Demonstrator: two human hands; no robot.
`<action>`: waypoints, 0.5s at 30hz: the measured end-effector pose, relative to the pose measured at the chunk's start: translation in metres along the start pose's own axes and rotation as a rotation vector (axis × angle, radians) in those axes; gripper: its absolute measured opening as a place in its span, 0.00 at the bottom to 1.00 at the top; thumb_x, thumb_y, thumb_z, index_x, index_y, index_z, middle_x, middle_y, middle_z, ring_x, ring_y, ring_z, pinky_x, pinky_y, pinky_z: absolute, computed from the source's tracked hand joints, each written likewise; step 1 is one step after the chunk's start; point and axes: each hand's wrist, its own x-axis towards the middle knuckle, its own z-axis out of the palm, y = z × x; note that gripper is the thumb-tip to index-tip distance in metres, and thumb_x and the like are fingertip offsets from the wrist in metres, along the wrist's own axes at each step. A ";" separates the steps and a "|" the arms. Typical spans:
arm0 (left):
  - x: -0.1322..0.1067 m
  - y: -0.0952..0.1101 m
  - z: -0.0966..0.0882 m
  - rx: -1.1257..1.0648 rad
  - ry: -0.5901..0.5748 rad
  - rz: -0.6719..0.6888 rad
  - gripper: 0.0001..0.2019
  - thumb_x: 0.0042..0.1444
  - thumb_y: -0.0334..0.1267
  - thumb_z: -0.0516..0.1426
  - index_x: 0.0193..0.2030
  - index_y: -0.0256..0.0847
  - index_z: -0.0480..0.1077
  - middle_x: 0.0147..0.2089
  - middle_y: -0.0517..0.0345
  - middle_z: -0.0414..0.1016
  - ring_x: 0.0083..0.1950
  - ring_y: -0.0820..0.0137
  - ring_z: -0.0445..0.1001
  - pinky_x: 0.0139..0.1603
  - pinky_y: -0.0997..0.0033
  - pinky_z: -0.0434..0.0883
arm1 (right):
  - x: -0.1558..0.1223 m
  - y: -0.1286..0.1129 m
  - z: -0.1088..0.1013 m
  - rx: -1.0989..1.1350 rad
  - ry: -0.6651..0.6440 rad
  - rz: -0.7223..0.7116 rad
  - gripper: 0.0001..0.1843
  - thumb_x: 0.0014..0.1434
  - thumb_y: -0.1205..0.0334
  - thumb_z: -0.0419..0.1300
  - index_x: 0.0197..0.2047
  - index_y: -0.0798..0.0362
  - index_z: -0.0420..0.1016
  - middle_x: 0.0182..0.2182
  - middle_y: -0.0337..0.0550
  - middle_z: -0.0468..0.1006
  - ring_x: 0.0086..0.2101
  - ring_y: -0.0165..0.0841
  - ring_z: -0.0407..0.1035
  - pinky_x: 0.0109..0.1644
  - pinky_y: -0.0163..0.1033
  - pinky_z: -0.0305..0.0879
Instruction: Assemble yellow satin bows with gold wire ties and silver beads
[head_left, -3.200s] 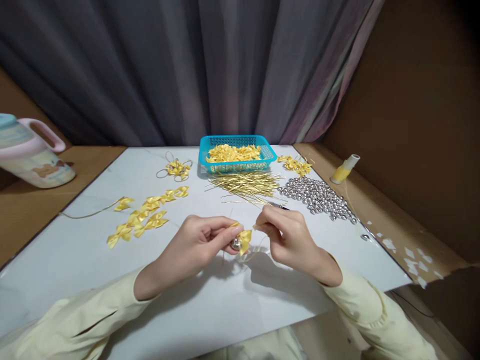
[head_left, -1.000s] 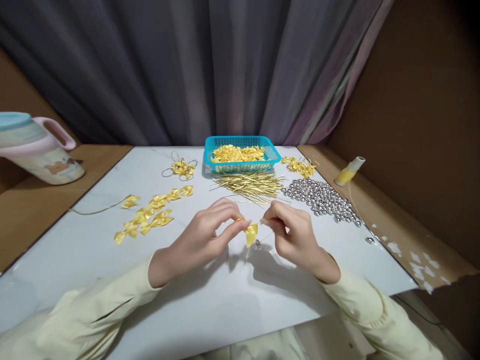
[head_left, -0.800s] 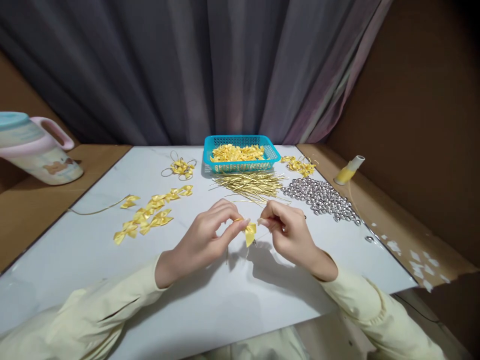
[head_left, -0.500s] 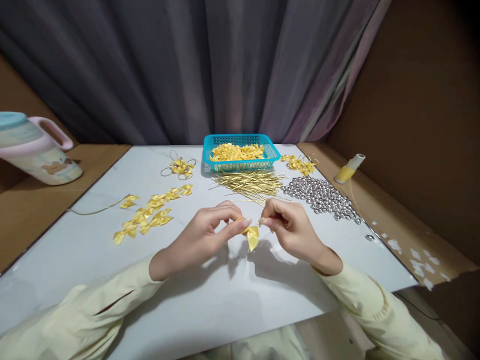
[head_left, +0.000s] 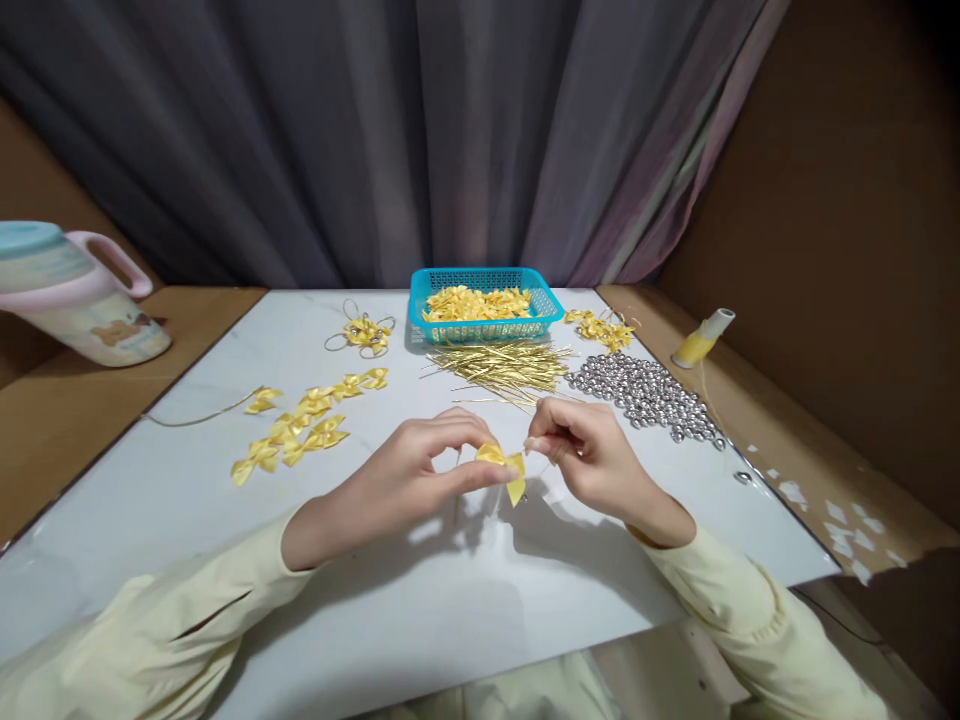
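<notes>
Between the thumb and fingers of my left hand (head_left: 431, 465) is a yellow ribbon bow (head_left: 516, 487), held above the white tabletop. A thin strand hangs down beneath that hand. My right hand (head_left: 585, 450) is closed in a pinch just right of the bow; a fine pale thread seems to run from its fingertips, though it is too thin to follow fully. Several more yellow bows (head_left: 285, 430) lie in rows to the left. Beyond my hands is a pile of gold wire ties (head_left: 510, 368), with silver beads (head_left: 649, 395) to its right.
A blue basket (head_left: 486, 328) of yellow bows stands at the back. Finished-looking bow clusters (head_left: 366, 333) lie left of it, others (head_left: 604, 328) right. A thread spool (head_left: 703, 338) leans at the right edge, near paper scraps (head_left: 840, 530). A lidded mug (head_left: 97, 310) stands far left.
My left thumb has slid lower across the bow, so more of its upper loop shows. Both hands keep close together, and the view has shifted slightly.
</notes>
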 end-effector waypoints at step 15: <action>-0.001 0.003 -0.002 -0.032 0.023 0.031 0.09 0.57 0.32 0.52 0.29 0.39 0.72 0.34 0.56 0.74 0.38 0.70 0.71 0.42 0.71 0.68 | 0.001 0.004 -0.001 0.085 -0.051 0.064 0.10 0.53 0.70 0.54 0.21 0.54 0.60 0.16 0.32 0.59 0.18 0.23 0.50 0.21 0.30 0.46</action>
